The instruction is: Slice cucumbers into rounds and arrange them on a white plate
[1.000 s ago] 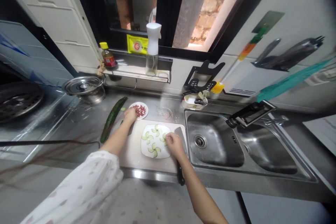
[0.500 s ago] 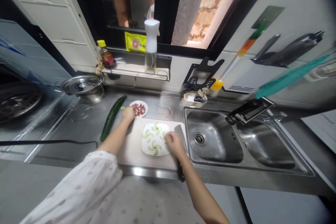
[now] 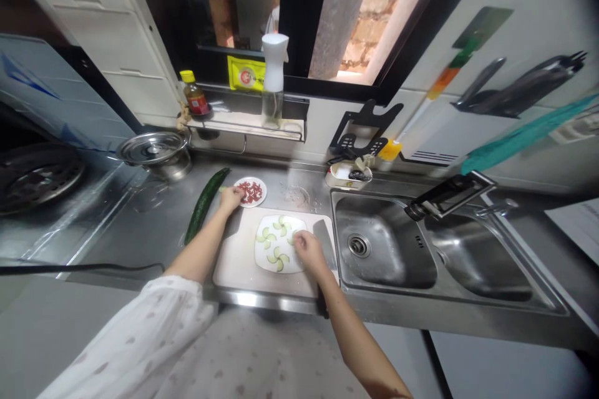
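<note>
White plate against the right hand

Daylight from window, steel counter glare, bent, soft edges

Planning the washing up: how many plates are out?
2: a square plate of cucumber slices on the board at the right hand; a small round plate of red bits at the left hand.

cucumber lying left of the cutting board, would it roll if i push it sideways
The cucumber is long, round and lies on the smooth steel counter, so a sideways push would probably roll it. Its slight curve may make it wobble rather than run straight. It looks whole, so likely stiff when lifted.
</note>
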`<state>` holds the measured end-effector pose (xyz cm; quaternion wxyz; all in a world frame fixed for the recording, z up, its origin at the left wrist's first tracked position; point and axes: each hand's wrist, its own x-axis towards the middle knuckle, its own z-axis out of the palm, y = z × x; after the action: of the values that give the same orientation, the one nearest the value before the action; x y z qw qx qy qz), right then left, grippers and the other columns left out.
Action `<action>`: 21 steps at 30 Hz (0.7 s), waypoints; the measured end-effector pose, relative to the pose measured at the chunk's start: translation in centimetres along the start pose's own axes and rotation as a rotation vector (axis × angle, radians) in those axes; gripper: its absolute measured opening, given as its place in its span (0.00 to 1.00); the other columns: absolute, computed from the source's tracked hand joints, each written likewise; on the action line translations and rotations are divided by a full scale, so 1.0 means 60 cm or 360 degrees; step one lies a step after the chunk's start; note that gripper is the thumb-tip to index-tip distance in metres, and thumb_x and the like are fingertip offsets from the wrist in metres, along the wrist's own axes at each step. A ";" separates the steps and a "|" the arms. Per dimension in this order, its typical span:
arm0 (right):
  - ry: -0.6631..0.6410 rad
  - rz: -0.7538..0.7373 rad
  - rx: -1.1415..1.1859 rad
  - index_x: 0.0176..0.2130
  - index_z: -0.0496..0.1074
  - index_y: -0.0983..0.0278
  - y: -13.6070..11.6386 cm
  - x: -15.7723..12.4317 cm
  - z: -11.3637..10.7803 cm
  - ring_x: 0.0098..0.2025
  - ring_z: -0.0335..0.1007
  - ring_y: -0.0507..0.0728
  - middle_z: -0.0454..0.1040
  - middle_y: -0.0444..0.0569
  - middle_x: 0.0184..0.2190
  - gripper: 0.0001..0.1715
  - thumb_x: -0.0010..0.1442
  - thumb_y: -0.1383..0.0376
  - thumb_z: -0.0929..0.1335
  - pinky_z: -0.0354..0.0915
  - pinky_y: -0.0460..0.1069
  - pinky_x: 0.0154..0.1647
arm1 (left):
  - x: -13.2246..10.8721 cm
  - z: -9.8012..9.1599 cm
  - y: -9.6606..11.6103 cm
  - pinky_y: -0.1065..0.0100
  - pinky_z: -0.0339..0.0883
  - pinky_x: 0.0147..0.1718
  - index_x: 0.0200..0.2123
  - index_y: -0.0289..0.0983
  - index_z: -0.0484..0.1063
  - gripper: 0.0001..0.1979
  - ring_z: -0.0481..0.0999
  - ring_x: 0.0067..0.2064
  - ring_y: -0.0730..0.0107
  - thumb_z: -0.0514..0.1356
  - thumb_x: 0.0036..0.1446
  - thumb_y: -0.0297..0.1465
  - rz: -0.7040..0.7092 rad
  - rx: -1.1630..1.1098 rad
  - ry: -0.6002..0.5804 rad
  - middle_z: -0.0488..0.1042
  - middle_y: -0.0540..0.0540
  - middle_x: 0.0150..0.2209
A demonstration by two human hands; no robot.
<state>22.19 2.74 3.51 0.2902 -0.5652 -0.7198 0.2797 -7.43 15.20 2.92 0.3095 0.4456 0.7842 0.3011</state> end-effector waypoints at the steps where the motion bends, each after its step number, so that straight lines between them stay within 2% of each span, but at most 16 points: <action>1: -0.0006 -0.0001 0.0001 0.28 0.70 0.63 -0.001 0.000 0.001 0.30 0.64 0.53 0.71 0.46 0.26 0.10 0.57 0.66 0.61 0.57 0.46 0.33 | -0.004 0.000 0.002 0.69 0.67 0.34 0.33 0.32 0.78 0.11 0.77 0.34 0.64 0.62 0.46 0.33 -0.0014 -0.0144 -0.0016 0.79 0.43 0.31; 4: -0.0008 -0.0002 0.0000 0.29 0.70 0.63 -0.004 0.001 0.003 0.31 0.65 0.54 0.72 0.47 0.27 0.10 0.57 0.66 0.61 0.58 0.47 0.34 | -0.013 0.001 0.007 0.69 0.69 0.33 0.31 0.31 0.77 0.11 0.76 0.31 0.67 0.63 0.43 0.30 -0.0055 -0.0468 -0.0074 0.78 0.44 0.28; 9: -0.0008 0.0023 0.0019 0.30 0.72 0.63 -0.003 0.001 0.005 0.32 0.66 0.54 0.74 0.48 0.29 0.10 0.57 0.67 0.61 0.60 0.47 0.36 | -0.018 -0.004 0.014 0.68 0.70 0.32 0.33 0.31 0.78 0.13 0.77 0.30 0.67 0.64 0.41 0.28 -0.0071 -0.0578 -0.0111 0.78 0.44 0.27; 12: -0.0114 0.0056 0.0115 0.36 0.74 0.63 -0.004 -0.001 0.007 0.34 0.68 0.54 0.76 0.48 0.31 0.11 0.57 0.65 0.63 0.63 0.48 0.37 | -0.025 -0.006 0.016 0.68 0.70 0.32 0.36 0.31 0.78 0.14 0.77 0.31 0.67 0.64 0.42 0.30 -0.0076 -0.0630 -0.0126 0.79 0.42 0.30; 14: -0.0257 0.0075 0.0276 0.41 0.75 0.63 -0.007 -0.002 0.011 0.35 0.70 0.55 0.77 0.48 0.34 0.14 0.56 0.63 0.65 0.65 0.49 0.39 | -0.037 -0.004 0.017 0.68 0.70 0.33 0.37 0.31 0.77 0.16 0.78 0.33 0.65 0.64 0.43 0.31 -0.0068 -0.0670 -0.0161 0.79 0.41 0.31; 17: -0.0545 0.0097 0.0622 0.46 0.74 0.64 -0.015 -0.001 0.020 0.36 0.73 0.55 0.78 0.49 0.35 0.19 0.56 0.59 0.67 0.68 0.50 0.39 | -0.062 0.008 0.020 0.68 0.70 0.34 0.40 0.33 0.77 0.18 0.78 0.35 0.64 0.65 0.44 0.33 0.0004 -0.0685 -0.0383 0.79 0.42 0.32; 19: -0.0591 0.0092 0.0767 0.50 0.72 0.64 -0.021 0.001 0.026 0.37 0.73 0.55 0.77 0.51 0.39 0.23 0.56 0.58 0.68 0.69 0.50 0.39 | -0.078 0.019 0.026 0.68 0.70 0.36 0.45 0.34 0.76 0.22 0.78 0.37 0.65 0.65 0.44 0.33 0.0138 -0.0703 -0.0620 0.79 0.43 0.34; 20: -0.0544 0.0084 0.0782 0.53 0.71 0.63 -0.022 0.002 0.028 0.38 0.73 0.55 0.77 0.51 0.42 0.25 0.56 0.58 0.68 0.69 0.50 0.39 | -0.084 0.023 0.030 0.68 0.70 0.37 0.49 0.34 0.74 0.26 0.77 0.38 0.66 0.65 0.44 0.32 0.0191 -0.0758 -0.0573 0.79 0.44 0.34; 21: -0.0468 0.0073 0.0764 0.54 0.69 0.62 -0.023 0.004 0.030 0.38 0.73 0.55 0.76 0.52 0.45 0.27 0.55 0.59 0.68 0.69 0.50 0.40 | -0.089 0.027 0.035 0.68 0.69 0.39 0.53 0.34 0.71 0.29 0.77 0.38 0.67 0.65 0.45 0.32 0.0210 -0.0848 -0.0437 0.79 0.45 0.35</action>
<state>19.93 2.54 3.33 0.3020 -0.4499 -0.6542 0.5277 -2.93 11.67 4.62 0.4984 0.4352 0.5977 0.4526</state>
